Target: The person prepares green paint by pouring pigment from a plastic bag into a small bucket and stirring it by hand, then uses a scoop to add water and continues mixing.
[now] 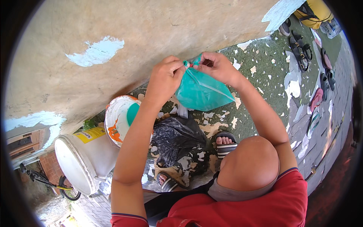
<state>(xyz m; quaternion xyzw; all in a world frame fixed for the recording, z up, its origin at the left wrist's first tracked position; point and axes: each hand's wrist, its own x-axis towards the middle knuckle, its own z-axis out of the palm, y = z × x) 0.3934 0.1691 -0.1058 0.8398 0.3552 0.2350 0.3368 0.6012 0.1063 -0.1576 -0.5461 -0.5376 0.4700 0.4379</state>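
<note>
A green, semi-transparent plastic bag (202,92) hangs between my hands, its gathered top held up near the wall. My left hand (166,75) pinches the left end of the bag's neck with thumb and fingertips. My right hand (219,70) is closed on the neck's other end, close beside the left. A small red thing (191,65) shows between my fingertips; I cannot make out what it is. Below the bag a crumpled dark plastic sheet (177,143) lies on the ground, and a white bucket (114,125) with orange smears and green inside stands left of it.
A beige wall (159,26) runs along the far side. A large white drum (83,162) stands at left, near black hoses (66,193). Several sandals (300,55) and a yellow container (314,11) line the right. Paint flakes litter the mossy ground around my sandalled feet (225,142).
</note>
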